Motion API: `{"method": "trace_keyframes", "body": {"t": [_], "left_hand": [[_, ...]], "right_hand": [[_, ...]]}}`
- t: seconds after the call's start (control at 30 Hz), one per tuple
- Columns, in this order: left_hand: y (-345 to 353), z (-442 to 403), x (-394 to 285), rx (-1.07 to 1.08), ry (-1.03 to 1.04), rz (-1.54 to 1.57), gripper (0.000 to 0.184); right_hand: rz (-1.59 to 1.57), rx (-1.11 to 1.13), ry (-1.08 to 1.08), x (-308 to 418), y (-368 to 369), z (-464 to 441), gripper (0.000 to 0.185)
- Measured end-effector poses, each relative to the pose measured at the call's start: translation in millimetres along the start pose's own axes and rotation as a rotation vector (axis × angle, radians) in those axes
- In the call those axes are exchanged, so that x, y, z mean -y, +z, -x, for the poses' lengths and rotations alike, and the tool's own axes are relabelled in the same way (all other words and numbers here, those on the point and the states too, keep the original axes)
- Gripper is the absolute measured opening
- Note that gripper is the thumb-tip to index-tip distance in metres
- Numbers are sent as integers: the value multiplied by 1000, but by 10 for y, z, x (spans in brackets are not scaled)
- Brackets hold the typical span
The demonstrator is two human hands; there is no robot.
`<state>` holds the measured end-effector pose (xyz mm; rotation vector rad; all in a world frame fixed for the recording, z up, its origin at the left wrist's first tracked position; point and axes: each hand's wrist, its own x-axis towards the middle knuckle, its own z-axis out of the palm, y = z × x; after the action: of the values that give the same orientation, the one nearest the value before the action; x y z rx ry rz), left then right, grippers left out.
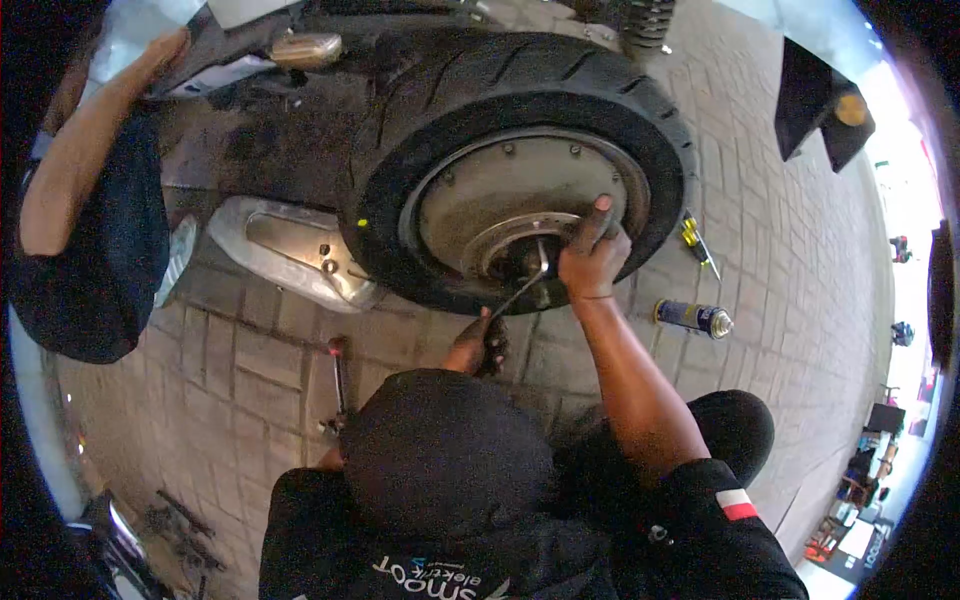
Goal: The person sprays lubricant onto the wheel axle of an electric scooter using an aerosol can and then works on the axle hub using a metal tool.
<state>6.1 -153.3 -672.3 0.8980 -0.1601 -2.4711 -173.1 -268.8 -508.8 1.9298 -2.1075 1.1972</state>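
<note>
A scooter wheel (520,175) with a black tyre and a grey metal hub stands in front of me. My left hand (480,345), below the hub, is closed around a bent hex key (518,293). The key's shiny short end reaches the dark centre of the hub, inside a ring with small holes (545,222); the exact contact is hidden. My right hand (597,262) rests against the hub's lower right side, one finger stretched upward and the fingers apart. A black cap (445,450) covers part of the view below.
A silver metal arm (290,255) lies left of the wheel. Near it is a red-ended ratchet (337,380). At right lie a spray can (690,318) and a yellow-handled tool (697,243). Another person's arm (75,175) shows at far left. A coil spring (650,25) stands above.
</note>
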Motion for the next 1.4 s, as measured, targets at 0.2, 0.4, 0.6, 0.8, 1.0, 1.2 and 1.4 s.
{"method": "trace_keyframes", "body": {"t": [0.2, 0.4, 0.6, 0.8, 1.0, 1.2, 1.4], "left_hand": [[-532, -85, 67, -292, 474, -495, 43], [497, 576, -557, -276, 487, -842, 48], [227, 500, -530, -258, 462, -963, 44], [245, 533, -626, -268, 426, -988, 40], [487, 801, -647, -103, 379, -1052, 37], [498, 1442, -949, -402, 721, -860, 32], [1476, 1835, -1636, -315, 914, -1102, 30]], "right_hand": [[-113, -122, 128, 402, -458, 51, 40], [-291, 309, 285, 676, -527, 299, 42], [-40, 627, 246, 610, -612, 122, 46], [-16, 622, 196, 679, -629, 96, 41], [-35, 694, 196, 929, -784, 219, 35], [-299, 496, 302, 727, -885, 322, 26], [-22, 437, -267, 856, -992, 321, 37]]}}
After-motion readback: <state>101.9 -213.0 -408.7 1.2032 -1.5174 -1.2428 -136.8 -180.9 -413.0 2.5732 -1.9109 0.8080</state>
